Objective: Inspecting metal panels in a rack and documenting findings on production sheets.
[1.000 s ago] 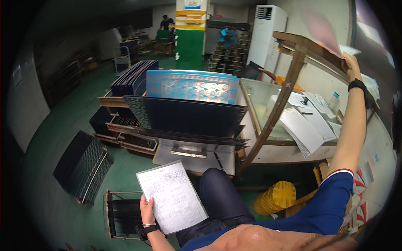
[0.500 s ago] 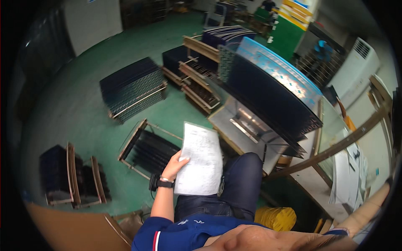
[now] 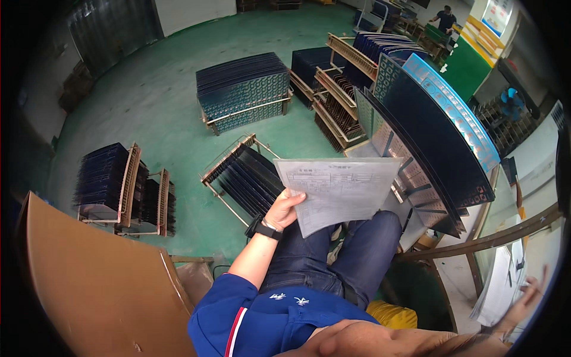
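My left hand (image 3: 284,209) is closed on the lower left corner of a printed paper form (image 3: 342,190), thumb on top. The sheet lies tilted above my knees, its short lines of print too small to read. A black band with a small dark device (image 3: 264,228) circles my left wrist. At the far right edge my right hand (image 3: 524,299) is over a white tabletop, beside a stack of white papers (image 3: 496,271). Its fingers look bent around a thin reddish thing, blurred at the rim. A dark pen (image 3: 510,277) rests on the papers.
Slotted racks of dark panels stand on the green floor: one rack (image 3: 241,178) beyond my left hand, another (image 3: 244,89) behind it, more (image 3: 107,178) at left. Large panels (image 3: 428,137) lean at right. A brown cardboard sheet (image 3: 95,279) is near left. A person (image 3: 445,21) is far off.
The paper has swung from upright to sideways and moved right with my left hand. My right hand has come back nearer along the table. The whole view has shifted.
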`<act>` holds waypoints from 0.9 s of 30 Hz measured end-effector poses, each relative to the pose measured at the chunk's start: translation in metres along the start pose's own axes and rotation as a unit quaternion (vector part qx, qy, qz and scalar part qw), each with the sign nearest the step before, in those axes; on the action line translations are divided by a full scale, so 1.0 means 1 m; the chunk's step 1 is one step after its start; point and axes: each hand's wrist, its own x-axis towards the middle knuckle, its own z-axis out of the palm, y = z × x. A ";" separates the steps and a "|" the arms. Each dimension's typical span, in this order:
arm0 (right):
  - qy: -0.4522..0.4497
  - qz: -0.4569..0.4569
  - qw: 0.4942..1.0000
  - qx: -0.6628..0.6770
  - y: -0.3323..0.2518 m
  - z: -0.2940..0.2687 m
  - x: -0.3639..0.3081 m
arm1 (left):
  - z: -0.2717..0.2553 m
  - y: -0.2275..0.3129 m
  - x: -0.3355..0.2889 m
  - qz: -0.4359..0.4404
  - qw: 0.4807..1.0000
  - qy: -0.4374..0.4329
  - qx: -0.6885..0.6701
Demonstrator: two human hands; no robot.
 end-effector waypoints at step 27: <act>-0.467 0.133 0.839 0.244 -0.055 0.138 -0.210 | 0.069 -0.070 0.004 -0.136 0.938 -0.087 0.308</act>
